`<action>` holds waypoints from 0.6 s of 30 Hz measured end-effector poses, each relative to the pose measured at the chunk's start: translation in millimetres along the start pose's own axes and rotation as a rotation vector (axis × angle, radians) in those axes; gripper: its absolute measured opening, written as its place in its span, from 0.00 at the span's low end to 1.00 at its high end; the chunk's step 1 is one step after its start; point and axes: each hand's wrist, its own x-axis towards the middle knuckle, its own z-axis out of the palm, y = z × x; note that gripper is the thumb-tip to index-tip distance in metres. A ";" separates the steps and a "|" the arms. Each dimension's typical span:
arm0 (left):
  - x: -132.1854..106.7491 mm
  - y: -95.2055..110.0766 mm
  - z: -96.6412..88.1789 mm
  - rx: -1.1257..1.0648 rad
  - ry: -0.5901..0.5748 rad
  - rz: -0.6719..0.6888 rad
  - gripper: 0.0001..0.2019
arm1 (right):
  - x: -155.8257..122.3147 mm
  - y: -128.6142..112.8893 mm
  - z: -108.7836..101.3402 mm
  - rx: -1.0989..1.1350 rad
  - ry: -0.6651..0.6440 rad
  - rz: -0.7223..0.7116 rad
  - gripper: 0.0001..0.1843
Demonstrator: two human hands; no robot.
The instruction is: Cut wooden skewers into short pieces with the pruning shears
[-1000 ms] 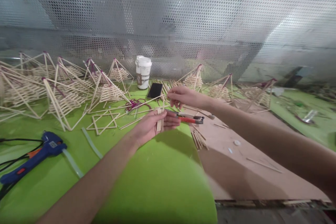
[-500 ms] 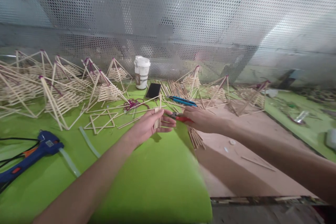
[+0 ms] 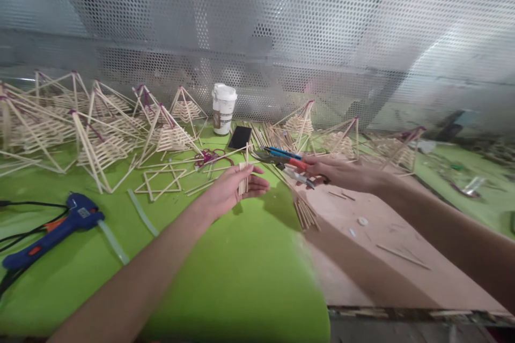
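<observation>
My left hand (image 3: 237,185) is closed around a short bunch of thin wooden sticks (image 3: 243,179), pinned under the thumb; one stick rises above the others. To the right, my right hand (image 3: 325,169) has its fingers round the red handles of diagonal cutting pliers (image 3: 277,159), whose grey jaws point left, apart from the sticks. Beside the pliers lie a blue pen-like tool (image 3: 284,153) and a grey-white marker (image 3: 298,176). Just below, a bundle of loose sticks (image 3: 306,214) rests across the edge of the green sheet (image 3: 241,278).
Several stick pyramids (image 3: 104,144) with purple tips stand at the left, more at the right. A blue glue gun (image 3: 72,225) lies front left, a stick star (image 3: 161,182) nearby. A white cup (image 3: 223,110) and black phone (image 3: 240,138) are behind; a perforated metal panel (image 3: 257,37) backs the table.
My right hand has drawn the pliers up and away from the fingers of my left hand, and the marker beneath now shows. My left hand keeps its hold on the sticks.
</observation>
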 end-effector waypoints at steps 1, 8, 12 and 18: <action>-0.5 1.0 1.6 0.004 0.007 -0.008 0.13 | -1.6 -0.2 1.8 0.061 -0.017 0.031 0.29; -1.5 1.2 3.2 -0.005 0.000 -0.044 0.12 | -5.1 2.5 7.5 -0.003 -0.060 0.087 0.37; 1.7 -3.8 -2.8 -0.003 -0.033 -0.059 0.12 | -2.8 -9.7 7.1 -0.129 -0.029 -0.018 0.33; 3.7 -7.6 -8.0 0.000 -0.059 -0.074 0.12 | 1.6 -33.1 8.1 -0.217 -0.084 -0.188 0.23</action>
